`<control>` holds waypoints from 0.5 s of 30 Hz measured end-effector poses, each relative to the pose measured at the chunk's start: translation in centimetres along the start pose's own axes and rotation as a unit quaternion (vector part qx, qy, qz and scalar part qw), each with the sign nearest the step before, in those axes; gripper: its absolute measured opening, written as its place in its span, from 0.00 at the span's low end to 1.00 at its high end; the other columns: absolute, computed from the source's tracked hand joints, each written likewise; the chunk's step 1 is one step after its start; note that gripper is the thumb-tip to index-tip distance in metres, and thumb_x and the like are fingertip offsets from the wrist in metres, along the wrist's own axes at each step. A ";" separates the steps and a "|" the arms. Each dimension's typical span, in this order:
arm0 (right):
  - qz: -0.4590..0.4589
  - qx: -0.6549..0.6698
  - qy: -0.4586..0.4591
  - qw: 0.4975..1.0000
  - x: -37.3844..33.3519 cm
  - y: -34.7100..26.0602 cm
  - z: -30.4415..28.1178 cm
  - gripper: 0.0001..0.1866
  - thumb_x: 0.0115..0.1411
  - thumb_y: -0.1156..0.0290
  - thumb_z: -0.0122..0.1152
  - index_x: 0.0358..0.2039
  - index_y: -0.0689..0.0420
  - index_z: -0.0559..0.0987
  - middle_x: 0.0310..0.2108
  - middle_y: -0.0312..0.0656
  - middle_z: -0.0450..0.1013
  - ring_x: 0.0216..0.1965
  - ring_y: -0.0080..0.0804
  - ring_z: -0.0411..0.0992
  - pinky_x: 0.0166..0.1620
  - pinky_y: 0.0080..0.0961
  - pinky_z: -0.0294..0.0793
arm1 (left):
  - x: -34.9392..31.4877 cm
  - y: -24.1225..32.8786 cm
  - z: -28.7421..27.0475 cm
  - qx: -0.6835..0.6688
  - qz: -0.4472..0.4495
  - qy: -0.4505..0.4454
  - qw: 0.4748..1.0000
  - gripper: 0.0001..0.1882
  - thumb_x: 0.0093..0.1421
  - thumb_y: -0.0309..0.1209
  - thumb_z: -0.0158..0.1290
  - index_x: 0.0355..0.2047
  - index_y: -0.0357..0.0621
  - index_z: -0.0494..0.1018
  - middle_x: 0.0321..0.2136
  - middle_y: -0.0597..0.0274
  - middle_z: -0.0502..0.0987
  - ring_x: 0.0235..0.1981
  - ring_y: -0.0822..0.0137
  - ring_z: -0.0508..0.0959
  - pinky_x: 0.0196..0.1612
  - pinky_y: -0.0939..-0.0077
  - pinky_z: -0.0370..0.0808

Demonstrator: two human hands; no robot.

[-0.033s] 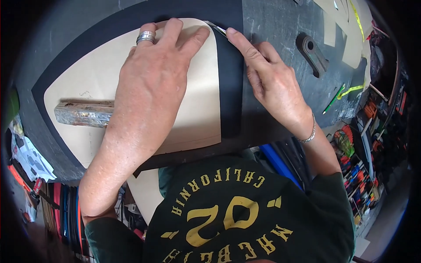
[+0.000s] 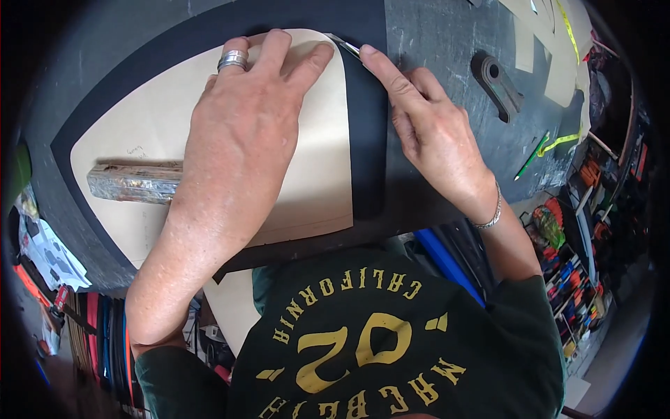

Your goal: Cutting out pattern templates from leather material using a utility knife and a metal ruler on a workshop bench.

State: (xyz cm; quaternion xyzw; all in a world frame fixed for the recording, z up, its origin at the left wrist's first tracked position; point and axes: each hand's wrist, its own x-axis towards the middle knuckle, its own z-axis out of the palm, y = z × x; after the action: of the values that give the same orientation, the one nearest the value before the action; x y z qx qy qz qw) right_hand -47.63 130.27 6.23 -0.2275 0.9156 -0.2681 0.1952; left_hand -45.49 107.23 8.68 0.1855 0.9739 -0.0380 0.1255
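Observation:
A cream-coloured card template (image 2: pixel 314 167) with a rounded top right corner lies on a sheet of black material (image 2: pixel 368 160). My left hand (image 2: pixel 244 119) rests on the template near its far edge, fingers spread and pressing down. In my right hand (image 2: pixel 436 119) is a slim metal knife (image 2: pixel 349 49), the index finger stretched along its top. Its tip touches the template's rounded corner, just beside my left fingers. A heavy metal bar (image 2: pixel 132 183) lies across the template's left part, its right end hidden behind my left wrist.
On the dark worktable (image 2: pixel 433 181), a flat metal piece with a hole (image 2: pixel 497 87) lies to the right. Beyond it are a green pencil (image 2: pixel 532 157), a yellow measuring tape (image 2: pixel 562 142) and card pieces (image 2: pixel 562 84). Upright coloured rolls (image 2: pixel 105 342) stand lower left.

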 end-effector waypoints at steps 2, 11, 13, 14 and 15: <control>0.009 0.007 0.012 1.000 -0.4 -0.1 -0.1 0.43 0.60 0.87 0.54 0.72 0.34 0.64 0.35 0.46 0.67 0.30 0.46 0.75 0.39 0.43 0.79 | 0.2 0.1 -0.2 0.007 0.009 0.009 1.000 0.28 0.68 0.26 0.54 0.68 0.60 0.66 0.57 0.54 0.70 0.56 0.52 0.74 0.52 0.66 0.83; 0.069 0.044 0.072 0.994 -3.7 0.2 0.7 0.41 0.62 0.86 0.54 0.72 0.37 0.65 0.35 0.47 0.70 0.32 0.47 0.76 0.41 0.44 0.80 | 1.6 2.4 -1.5 0.048 0.040 0.013 0.998 0.29 0.68 0.29 0.54 0.68 0.62 0.66 0.55 0.55 0.71 0.53 0.54 0.76 0.47 0.70 0.84; 0.071 0.046 0.085 0.993 -4.2 0.0 0.7 0.40 0.62 0.85 0.54 0.72 0.37 0.65 0.35 0.47 0.70 0.31 0.47 0.76 0.41 0.44 0.80 | 1.7 2.8 -1.9 0.043 0.045 0.016 0.998 0.29 0.67 0.29 0.55 0.68 0.62 0.66 0.54 0.56 0.71 0.52 0.55 0.76 0.46 0.71 0.84; 0.081 0.054 0.091 0.991 -4.6 -0.2 0.8 0.40 0.62 0.85 0.54 0.72 0.38 0.65 0.34 0.47 0.70 0.31 0.47 0.76 0.40 0.44 0.80 | 1.7 3.1 -2.1 0.046 0.043 0.008 0.998 0.28 0.67 0.29 0.55 0.67 0.62 0.66 0.54 0.57 0.71 0.52 0.56 0.76 0.44 0.71 0.84; 0.090 0.062 0.097 0.989 -5.0 -0.3 0.8 0.39 0.63 0.85 0.54 0.72 0.38 0.65 0.34 0.48 0.70 0.31 0.47 0.76 0.40 0.44 0.80 | 1.8 3.3 -2.2 0.049 0.040 0.000 0.998 0.28 0.67 0.30 0.55 0.67 0.63 0.67 0.53 0.58 0.71 0.51 0.57 0.77 0.43 0.72 0.85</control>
State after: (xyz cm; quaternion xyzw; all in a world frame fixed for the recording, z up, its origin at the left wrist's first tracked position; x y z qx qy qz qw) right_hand -43.05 132.32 6.92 -0.1046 0.9285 -0.3265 0.1430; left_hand -46.39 111.21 10.27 0.2307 0.9625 -0.0805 0.1175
